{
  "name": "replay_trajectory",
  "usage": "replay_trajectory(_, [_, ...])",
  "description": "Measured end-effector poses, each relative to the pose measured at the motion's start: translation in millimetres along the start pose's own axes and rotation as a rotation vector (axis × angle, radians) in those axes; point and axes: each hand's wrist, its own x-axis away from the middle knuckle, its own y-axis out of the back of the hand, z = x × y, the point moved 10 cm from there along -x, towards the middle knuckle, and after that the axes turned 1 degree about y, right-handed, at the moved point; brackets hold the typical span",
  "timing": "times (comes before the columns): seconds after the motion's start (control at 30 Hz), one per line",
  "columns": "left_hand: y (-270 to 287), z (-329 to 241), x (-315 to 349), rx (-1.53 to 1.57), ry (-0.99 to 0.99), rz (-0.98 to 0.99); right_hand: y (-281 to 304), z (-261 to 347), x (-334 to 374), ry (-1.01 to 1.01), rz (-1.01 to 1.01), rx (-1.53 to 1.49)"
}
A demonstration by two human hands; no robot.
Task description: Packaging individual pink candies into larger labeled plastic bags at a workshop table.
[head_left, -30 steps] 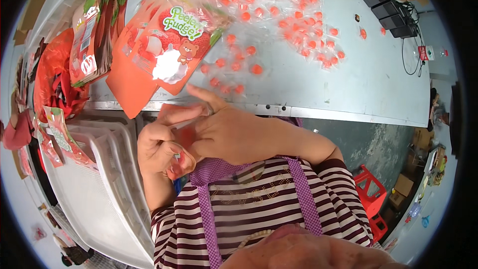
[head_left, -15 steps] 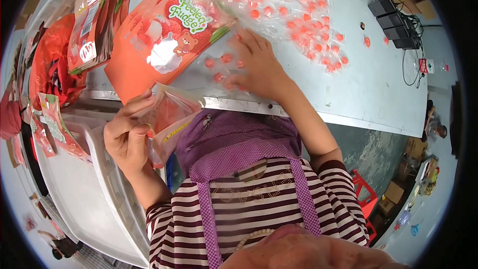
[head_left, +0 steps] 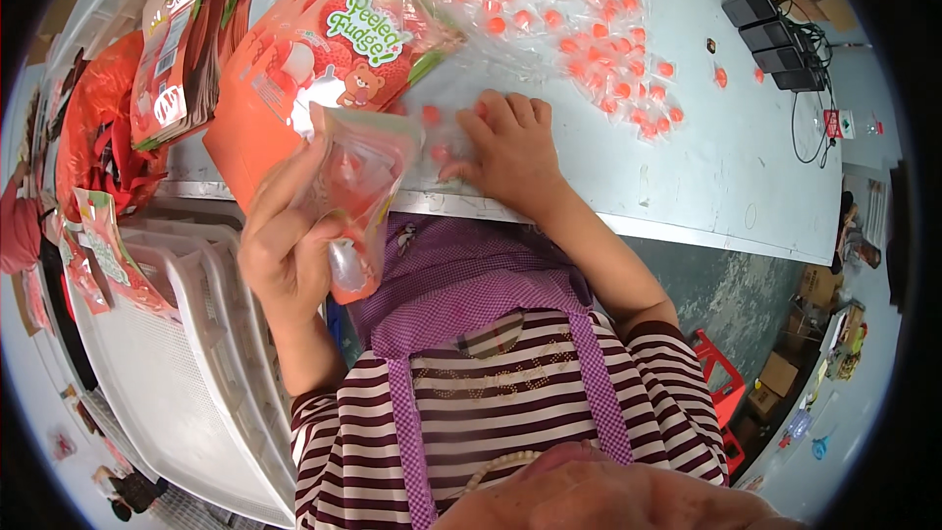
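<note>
My left hand (head_left: 294, 245) grips a clear-and-pink stand-up pouch (head_left: 363, 201) by its side, its open mouth tilted up beside the table edge. On the table my right hand (head_left: 515, 152) is cupped with thumb and fingers apart, just right of the pouch mouth. A few clear-wrapped red candies (head_left: 432, 116) lie between that hand and the pouch, blurred by motion. Whatever lies under the palm is hidden. Behind the pouch rests a stack of printed red pouches (head_left: 324, 49) with a bear picture.
Many wrapped red candies (head_left: 599, 59) spread across the table (head_left: 706, 177) on clear plastic. Another upright bundle of pouches (head_left: 186, 49) stands at the far left, near a red plastic bag (head_left: 103, 128). White trays (head_left: 167, 363) are stacked at left; black power adapters (head_left: 775, 44) sit at far right.
My left hand has raised the pouch and shifted it right, turning it more upright. My right hand has moved down toward the table edge, the candies beside it shifting toward the pouch.
</note>
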Motion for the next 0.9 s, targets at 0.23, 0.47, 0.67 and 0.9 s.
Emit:
replay_trajectory(0.23, [-36.8, 20.2, 7.5, -0.119, 0.042, 0.132, 13.7, -3.5, 5.5, 0.076, -0.190, -0.045])
replay_trajectory(0.47, [-56.4, 20.4, 5.5, -0.117, 0.050, 0.238, 42.2, -49.5, -5.0, -0.285, -0.365, -0.657])
replay_trajectory(0.67, [-61.0, 17.7, 10.4, -0.096, -0.003, 0.233, 46.7, -8.6, -38.4, -0.521, -0.459, -1.630])
replay_trajectory(0.9, [-51.4, 32.1, 10.3, 0.272, 0.214, 0.100, 49.8, 27.1, -48.1, -0.005, -0.223, -1.142])
